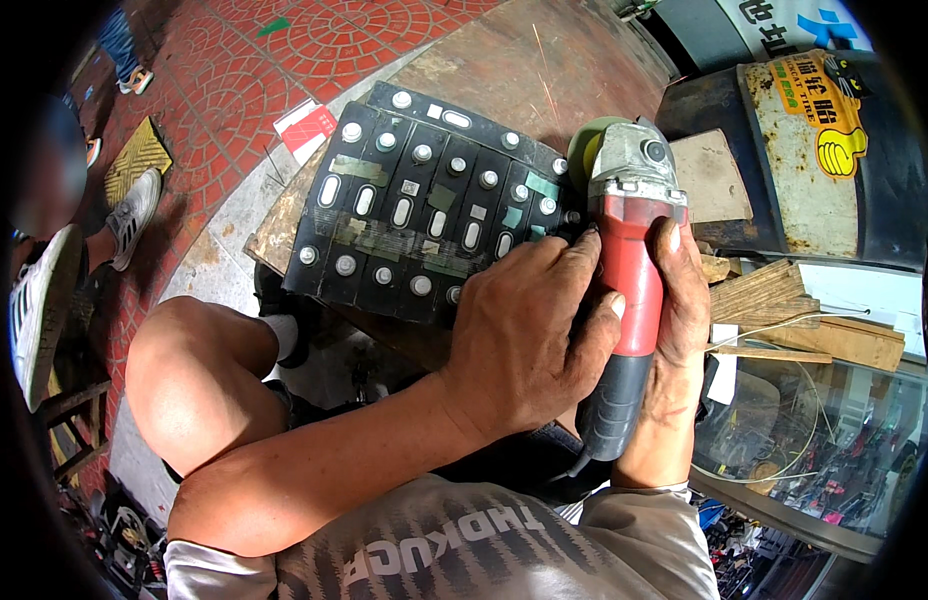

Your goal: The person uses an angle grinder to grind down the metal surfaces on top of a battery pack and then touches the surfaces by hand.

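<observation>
An angle grinder (624, 270), red with a grey head and black rear end, is held between my two hands. My right hand (684, 300) wraps its right side from below, thumb along the body. On the other side, my left hand (524, 335) presses thumb and fingers against the body, with some fingertips hidden. The yellowish-green disc (586, 150) is at the right edge of a block of black battery cells (404, 245); exact contact is hidden by the grinder head. The cells carry round bolt-like terminals, oval white slots and tape strips. Thin sparks (546, 70) fly up beyond the disc.
The battery block lies on a worn brown tabletop (464, 60). Right of it are a cardboard piece (709, 175), wood offcuts (774, 300) and a glass-topped case (814, 430). A dark rusty drum (804, 150) lies behind. People's shoes (136, 215) show at left on red paving.
</observation>
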`<state>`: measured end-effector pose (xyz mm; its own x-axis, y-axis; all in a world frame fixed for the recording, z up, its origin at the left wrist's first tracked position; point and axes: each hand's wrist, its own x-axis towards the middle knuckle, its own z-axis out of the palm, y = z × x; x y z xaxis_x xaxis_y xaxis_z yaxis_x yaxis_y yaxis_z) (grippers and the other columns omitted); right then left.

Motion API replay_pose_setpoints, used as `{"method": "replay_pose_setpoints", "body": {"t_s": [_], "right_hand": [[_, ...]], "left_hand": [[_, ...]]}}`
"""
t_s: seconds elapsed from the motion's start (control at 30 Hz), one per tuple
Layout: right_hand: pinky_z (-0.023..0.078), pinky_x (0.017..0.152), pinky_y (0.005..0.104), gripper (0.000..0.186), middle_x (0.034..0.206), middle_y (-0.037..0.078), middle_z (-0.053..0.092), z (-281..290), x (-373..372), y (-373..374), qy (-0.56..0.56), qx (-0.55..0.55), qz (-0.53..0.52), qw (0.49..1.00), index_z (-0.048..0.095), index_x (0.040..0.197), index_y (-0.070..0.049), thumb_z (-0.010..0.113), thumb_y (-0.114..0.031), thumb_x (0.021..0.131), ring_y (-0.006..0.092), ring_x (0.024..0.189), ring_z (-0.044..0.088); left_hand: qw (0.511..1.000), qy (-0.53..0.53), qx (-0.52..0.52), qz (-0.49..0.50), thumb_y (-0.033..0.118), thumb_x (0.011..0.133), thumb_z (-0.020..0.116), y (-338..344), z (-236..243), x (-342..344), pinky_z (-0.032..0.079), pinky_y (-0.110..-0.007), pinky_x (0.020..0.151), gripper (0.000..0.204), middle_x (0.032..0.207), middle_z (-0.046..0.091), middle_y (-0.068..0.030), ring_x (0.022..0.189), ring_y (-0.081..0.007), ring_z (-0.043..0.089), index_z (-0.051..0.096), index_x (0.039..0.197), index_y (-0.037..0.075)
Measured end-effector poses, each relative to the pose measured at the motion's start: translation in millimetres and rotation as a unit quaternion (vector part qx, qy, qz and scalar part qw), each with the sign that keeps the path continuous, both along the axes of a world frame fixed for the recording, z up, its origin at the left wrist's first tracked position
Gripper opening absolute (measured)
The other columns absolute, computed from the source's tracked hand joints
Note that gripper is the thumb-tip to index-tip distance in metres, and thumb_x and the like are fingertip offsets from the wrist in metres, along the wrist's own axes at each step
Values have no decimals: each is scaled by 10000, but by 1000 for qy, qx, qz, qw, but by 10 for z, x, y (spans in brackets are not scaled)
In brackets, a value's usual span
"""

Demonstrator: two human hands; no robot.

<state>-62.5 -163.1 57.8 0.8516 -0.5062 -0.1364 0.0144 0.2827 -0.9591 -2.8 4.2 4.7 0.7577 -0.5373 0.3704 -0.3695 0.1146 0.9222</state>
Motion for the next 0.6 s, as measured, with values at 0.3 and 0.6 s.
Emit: {"method": "replay_pose_setpoints", "body": {"t_s": [0.3,0.6], "right_hand": [[612,1234,425,917,1622,215,700,-1,8,10,0,-6,1,1000,421,1853,-8,857,-318,1109,299,1422,740],[599,1254,435,935,1647,215,688,-15,8,19,-4,5,2,1000,409,1861,-9,866,-310,1103,311,1449,730]], "left_hand": [[1000,0,-3,-1,198,1087,785,-1,-20,0,643,-526,849,525,1071,767,-274,936,-449,786,698,1473,-147],[1000,-10,-14,7,180,1082,788,-4,-39,-3,637,-523,825,514,1046,759,-263,911,-436,778,697,1467,-148]]}}
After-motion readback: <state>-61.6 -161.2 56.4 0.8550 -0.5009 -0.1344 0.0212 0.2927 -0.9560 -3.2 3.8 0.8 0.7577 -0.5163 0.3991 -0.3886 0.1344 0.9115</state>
